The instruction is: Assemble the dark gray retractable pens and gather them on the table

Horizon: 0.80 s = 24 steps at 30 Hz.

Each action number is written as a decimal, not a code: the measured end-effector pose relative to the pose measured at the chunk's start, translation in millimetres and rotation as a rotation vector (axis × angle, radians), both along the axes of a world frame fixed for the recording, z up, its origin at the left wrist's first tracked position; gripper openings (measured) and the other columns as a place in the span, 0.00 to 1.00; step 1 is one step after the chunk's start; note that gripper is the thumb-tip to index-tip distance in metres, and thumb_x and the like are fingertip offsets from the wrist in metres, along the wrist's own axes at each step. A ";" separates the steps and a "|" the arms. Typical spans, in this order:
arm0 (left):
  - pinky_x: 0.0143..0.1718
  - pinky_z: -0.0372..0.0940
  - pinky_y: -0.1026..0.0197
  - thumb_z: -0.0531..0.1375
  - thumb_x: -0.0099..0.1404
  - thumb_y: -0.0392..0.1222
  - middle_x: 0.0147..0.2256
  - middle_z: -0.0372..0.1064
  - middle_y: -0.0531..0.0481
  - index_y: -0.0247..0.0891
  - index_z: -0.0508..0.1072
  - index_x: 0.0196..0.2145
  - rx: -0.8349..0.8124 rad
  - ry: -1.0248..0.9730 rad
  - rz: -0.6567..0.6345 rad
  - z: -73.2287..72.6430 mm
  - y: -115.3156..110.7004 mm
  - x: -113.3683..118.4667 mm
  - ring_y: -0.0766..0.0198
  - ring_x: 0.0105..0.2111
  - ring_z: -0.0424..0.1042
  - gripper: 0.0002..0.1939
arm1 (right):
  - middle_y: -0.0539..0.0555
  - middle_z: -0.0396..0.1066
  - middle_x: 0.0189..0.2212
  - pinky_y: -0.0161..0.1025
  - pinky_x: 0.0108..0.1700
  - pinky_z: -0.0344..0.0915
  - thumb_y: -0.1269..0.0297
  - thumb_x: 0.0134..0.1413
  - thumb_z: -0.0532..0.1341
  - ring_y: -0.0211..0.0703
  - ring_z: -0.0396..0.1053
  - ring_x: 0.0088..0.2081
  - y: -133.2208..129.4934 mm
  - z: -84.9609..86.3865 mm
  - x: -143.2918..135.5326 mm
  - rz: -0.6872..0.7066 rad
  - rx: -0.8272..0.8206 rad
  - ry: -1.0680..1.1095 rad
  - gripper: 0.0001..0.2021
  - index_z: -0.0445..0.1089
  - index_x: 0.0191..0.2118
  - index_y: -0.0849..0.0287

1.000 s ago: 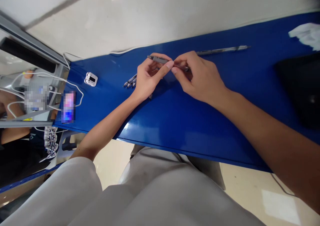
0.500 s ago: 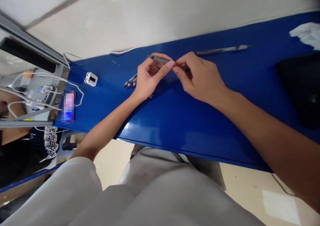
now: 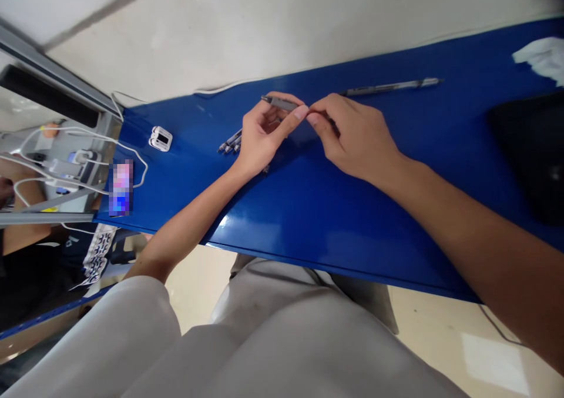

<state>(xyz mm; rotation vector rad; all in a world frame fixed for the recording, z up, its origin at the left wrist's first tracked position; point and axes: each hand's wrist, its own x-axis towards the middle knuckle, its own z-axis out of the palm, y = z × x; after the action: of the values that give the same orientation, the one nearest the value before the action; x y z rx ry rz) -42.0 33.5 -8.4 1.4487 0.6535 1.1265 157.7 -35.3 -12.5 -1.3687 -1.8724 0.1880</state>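
Observation:
My left hand (image 3: 264,136) is closed around a pen with a grey grip (image 3: 284,103), its dark tip pointing to the left. Fingertips of my right hand (image 3: 356,133) are pinched together against the pen's other end, touching my left thumb; what lies between them is hidden. Several clear-barrelled pens (image 3: 230,143) lie on the blue table (image 3: 308,210), partly covered by my left hand and wrist. Beyond my right hand lies a single pen (image 3: 392,86), its left end hidden behind the knuckles.
To the left are a white earbud-like case (image 3: 161,139), a phone (image 3: 121,186) with a blurred screen, and white cables (image 3: 138,151). At the right lie crumpled white tissue (image 3: 540,57) and a black item (image 3: 529,151). Another person's arm (image 3: 26,233) shows at far left.
My right hand has shifted very slightly, its fingertips still against the pen's end. My left hand and the pen are almost unmoved. The patterned cloth by the other person has moved a little.

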 end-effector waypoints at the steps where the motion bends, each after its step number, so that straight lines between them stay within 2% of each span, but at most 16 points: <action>1: 0.53 0.77 0.53 0.78 0.68 0.52 0.44 0.75 0.46 0.40 0.83 0.46 -0.001 0.000 -0.001 -0.1 0.0 0.0 0.53 0.52 0.80 0.17 | 0.59 0.83 0.49 0.54 0.46 0.73 0.41 0.82 0.49 0.61 0.80 0.48 -0.1 0.1 -0.2 -0.005 -0.001 0.001 0.22 0.75 0.57 0.47; 5: 0.51 0.77 0.54 0.78 0.67 0.56 0.44 0.75 0.47 0.41 0.83 0.45 0.023 0.006 -0.014 -0.4 -0.2 -0.3 0.55 0.51 0.80 0.19 | 0.58 0.83 0.49 0.54 0.45 0.73 0.42 0.81 0.53 0.62 0.81 0.46 0.2 -0.7 -0.7 -0.012 0.005 0.004 0.20 0.73 0.59 0.48; 11: 0.50 0.78 0.54 0.76 0.67 0.60 0.43 0.75 0.48 0.42 0.82 0.46 0.051 0.050 0.001 -0.2 -1.9 -0.7 0.55 0.51 0.80 0.21 | 0.59 0.83 0.48 0.56 0.45 0.71 0.41 0.82 0.48 0.63 0.81 0.46 1.1 -0.8 -0.7 -0.008 -0.033 0.003 0.24 0.76 0.56 0.48; 14: 0.50 0.77 0.54 0.76 0.68 0.59 0.42 0.75 0.48 0.41 0.82 0.47 0.039 0.053 0.006 0.0 -2.1 -0.7 0.55 0.50 0.80 0.21 | 0.59 0.83 0.47 0.58 0.45 0.72 0.40 0.81 0.48 0.64 0.80 0.45 0.3 -0.4 -0.5 -0.009 -0.025 0.005 0.24 0.76 0.58 0.46; 19: 0.51 0.76 0.54 0.76 0.69 0.57 0.43 0.76 0.47 0.42 0.83 0.48 0.024 0.053 0.008 1.3 -1.8 -0.9 0.55 0.51 0.80 0.19 | 0.57 0.84 0.50 0.58 0.46 0.73 0.39 0.80 0.53 0.64 0.80 0.48 -2.4 3.2 -0.2 -0.006 -0.004 0.041 0.21 0.74 0.61 0.42; 24: 0.50 0.76 0.55 0.75 0.70 0.56 0.42 0.76 0.47 0.42 0.83 0.47 0.038 0.052 -0.009 2.1 -1.8 -1.1 0.55 0.49 0.79 0.17 | 0.59 0.84 0.46 0.54 0.44 0.70 0.42 0.83 0.48 0.60 0.80 0.43 -1.8 5.6 0.1 0.003 -0.016 -0.002 0.23 0.75 0.55 0.48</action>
<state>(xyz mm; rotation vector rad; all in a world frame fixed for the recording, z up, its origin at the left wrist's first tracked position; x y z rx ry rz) -43.0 31.7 -6.3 1.5159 0.6646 1.1027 157.8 -37.1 -6.9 -1.3777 -1.8786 0.2033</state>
